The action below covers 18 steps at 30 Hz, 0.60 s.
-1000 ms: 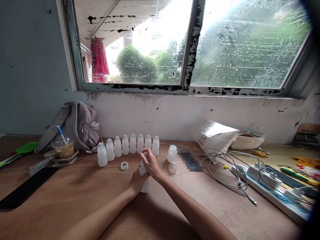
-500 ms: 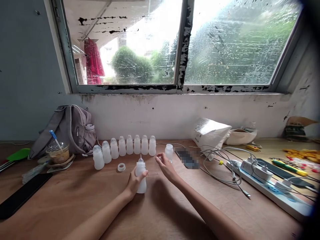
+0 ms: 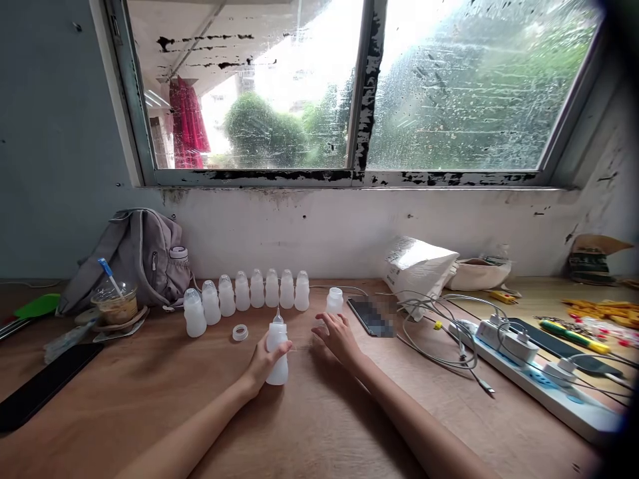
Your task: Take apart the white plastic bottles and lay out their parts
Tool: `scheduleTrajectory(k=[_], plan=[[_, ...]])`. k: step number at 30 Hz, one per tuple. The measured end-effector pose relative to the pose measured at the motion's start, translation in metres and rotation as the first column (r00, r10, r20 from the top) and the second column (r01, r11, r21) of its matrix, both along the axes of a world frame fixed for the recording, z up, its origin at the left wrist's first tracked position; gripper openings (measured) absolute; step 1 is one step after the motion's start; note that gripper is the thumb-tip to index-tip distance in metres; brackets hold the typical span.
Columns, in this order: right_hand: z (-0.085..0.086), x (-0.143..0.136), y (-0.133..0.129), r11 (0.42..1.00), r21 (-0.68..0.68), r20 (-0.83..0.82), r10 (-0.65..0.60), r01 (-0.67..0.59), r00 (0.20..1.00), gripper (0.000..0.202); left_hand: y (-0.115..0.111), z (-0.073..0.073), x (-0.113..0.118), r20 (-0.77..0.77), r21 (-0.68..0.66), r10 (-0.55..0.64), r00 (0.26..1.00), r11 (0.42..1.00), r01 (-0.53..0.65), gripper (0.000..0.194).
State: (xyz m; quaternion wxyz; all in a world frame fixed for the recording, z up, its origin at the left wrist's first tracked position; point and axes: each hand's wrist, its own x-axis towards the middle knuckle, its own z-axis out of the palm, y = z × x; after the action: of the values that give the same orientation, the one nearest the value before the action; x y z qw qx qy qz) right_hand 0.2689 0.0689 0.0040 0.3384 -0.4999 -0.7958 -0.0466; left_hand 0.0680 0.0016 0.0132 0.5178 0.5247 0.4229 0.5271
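My left hand (image 3: 264,362) is wrapped round a translucent white bottle (image 3: 277,369) that stands upright on the wooden table (image 3: 239,432); a clear nipple (image 3: 278,317) points up from its mouth. To the right, my right hand (image 3: 339,338) hovers low over the table with its fingers apart and holds nothing. Just behind it stands an uncapped bottle (image 3: 335,299), its lower part hidden by the fingers. A white ring (image 3: 240,332) lies left of the held bottle. Several capped bottles (image 3: 242,293) form a curved row farther back.
A grey backpack (image 3: 144,259), a drink cup (image 3: 116,303) and a black flat object (image 3: 47,386) are at the left. On the right are a phone (image 3: 367,314), tangled cables (image 3: 449,362), a power strip (image 3: 534,376) and a white bag (image 3: 419,266). A window is above.
My right hand has lowered towards the table in front of the uncapped bottle, and its fingers have spread. My left hand keeps hold of its bottle.
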Motion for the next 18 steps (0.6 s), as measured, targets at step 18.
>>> scheduleTrajectory(k=[18], plan=[[-0.004,0.014,-0.001,0.998,-0.065,0.055,-0.018,0.021,0.998,0.033,0.003,-0.004,-0.005,-0.022,0.008,-0.057,0.998,0.998,0.057,0.032]])
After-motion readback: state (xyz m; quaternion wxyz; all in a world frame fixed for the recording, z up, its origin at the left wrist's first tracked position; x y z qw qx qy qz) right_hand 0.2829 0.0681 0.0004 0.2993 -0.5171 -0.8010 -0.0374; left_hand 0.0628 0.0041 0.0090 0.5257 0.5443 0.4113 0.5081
